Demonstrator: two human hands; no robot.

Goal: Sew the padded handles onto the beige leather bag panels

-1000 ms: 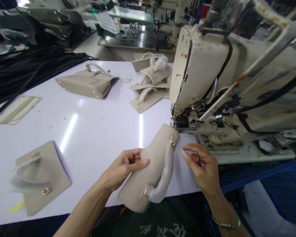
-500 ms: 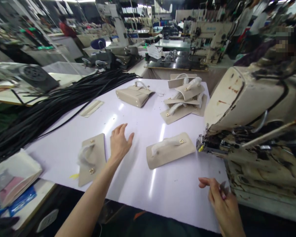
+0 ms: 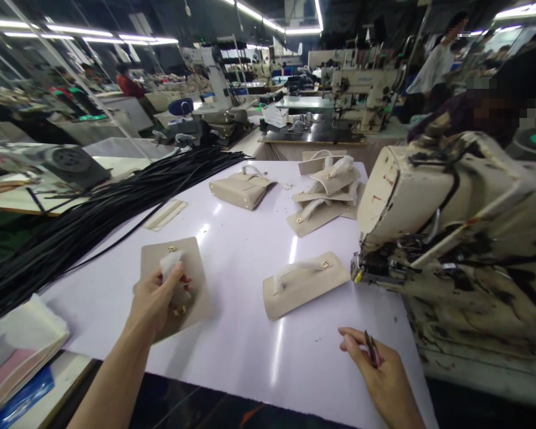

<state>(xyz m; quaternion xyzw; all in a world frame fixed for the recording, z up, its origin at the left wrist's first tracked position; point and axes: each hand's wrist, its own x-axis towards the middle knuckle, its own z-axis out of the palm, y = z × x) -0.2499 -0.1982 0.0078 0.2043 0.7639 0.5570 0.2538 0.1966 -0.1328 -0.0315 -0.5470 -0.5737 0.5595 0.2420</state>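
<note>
At the left of the white table, my left hand [image 3: 158, 292] is closed round the plastic-wrapped handle of a beige leather panel [image 3: 196, 286] with gold rings. My right hand [image 3: 379, 369], near the table's right front edge, holds small thread snips [image 3: 372, 348] against the palm, blades pointing up. Between the hands lies a second beige panel [image 3: 306, 286] with a wrapped handle. More panels with handles are piled [image 3: 326, 193] at the back right. A beige bag [image 3: 242, 189] lies on its side at the back.
A sewing machine [image 3: 411, 196] stands along the right side of the table. Black strips [image 3: 116, 202] cover the back left edge. A white pouch [image 3: 24, 345] is at the left corner. People are further back.
My left hand has moved left and taken hold of the left panel's handle; that panel has shifted and turned. My right hand has moved slightly left, and the view has tilted up.
</note>
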